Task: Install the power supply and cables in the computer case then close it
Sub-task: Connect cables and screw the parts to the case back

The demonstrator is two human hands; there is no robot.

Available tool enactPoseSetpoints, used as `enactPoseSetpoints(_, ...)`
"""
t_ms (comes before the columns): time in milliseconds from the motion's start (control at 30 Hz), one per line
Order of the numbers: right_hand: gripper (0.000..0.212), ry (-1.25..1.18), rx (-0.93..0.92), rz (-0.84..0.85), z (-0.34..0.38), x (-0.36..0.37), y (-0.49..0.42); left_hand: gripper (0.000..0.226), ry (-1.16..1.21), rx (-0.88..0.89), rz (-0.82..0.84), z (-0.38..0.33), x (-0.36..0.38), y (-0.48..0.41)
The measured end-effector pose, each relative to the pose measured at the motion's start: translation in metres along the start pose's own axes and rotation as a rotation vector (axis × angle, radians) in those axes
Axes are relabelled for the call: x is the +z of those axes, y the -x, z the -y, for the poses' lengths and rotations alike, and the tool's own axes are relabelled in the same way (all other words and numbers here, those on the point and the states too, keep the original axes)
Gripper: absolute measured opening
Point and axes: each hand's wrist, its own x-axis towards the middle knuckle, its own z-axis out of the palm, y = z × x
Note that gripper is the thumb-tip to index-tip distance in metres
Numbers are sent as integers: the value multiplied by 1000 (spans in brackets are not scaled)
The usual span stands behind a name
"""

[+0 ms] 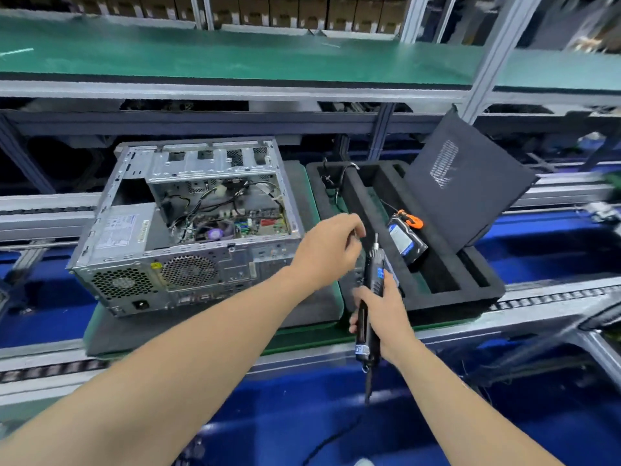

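R hand [383, 311] is wrapped tight round the black barrel of the electric screwdriver [371, 290], thumb up by its blue label. The bit [376, 238] points up and away from me. The cord [336, 438] drops from the butt below my wrist and runs off the bottom edge.

L hand [327, 253] is just left of the bit and a little above my R hand, fingers curled in, thumb tip against forefinger. There may be sth tiny pinched there, but blur means I can't tell.

Just beyond my R hand is the black foam tray [470, 290]. A hard drive [406, 242] leans in one slot w/ an orange-tipped cable [411, 219] on its far end. Its label is unreadable. Farther right, the dark side panel [467, 183] stands tilted over the tray's far right corner. Its lower edge is hidden behind the foam.

Left of my L hand sits the computer case [188, 227], open side up, rear I/O facing me, on a grey pad [141, 331]. The power supply [124, 227] is inside at the case's left end, sticker up. The cables [215, 203] lie loose over the board. Where they plug in is too tangled and small to make out. My L forearm covers the pad's near right part.

Above everything is a green shelf [235, 55], w/ the boxes above it cut off at the top.
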Motion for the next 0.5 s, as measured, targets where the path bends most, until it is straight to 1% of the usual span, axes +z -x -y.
enactPoseSetpoints(67, 49, 84, -32, -38, 14, -30, -33, 22, 61, -154, 127, 0, 34, -17)
enactPoseSetpoints(100, 55, 137, -47, -57, 21, -44, -48, 25, 54, -230, 202, 2, 51, -25)
enactPoseSetpoints(167, 70, 248, -58, -90, 30, -70, -76, 28, -43, -318, 392, 12, 84, -36)
enactPoseSetpoints(200, 71, 280, -62, -101, 33, -82, -88, 28, -100, -337, 486, 17, 100, -40)
enactPoseSetpoints(233, 66, 297, -74, -113, 35, -91, -99, 27, -152, -350, 560, 22, 115, -44)
enactPoseSetpoints(300, 57, 326, -89, -110, 35, -109, -120, 26, -244, -390, 655, 30, 143, -52)
enactPoseSetpoints(433, 59, 331, -71, -37, 28, -129, -152, 24, -448, -444, 781, 31, 181, -67)
enactPoseSetpoints(500, 59, 322, -61, -3, 24, -134, -163, 26, -527, -466, 799, 30, 196, -70)
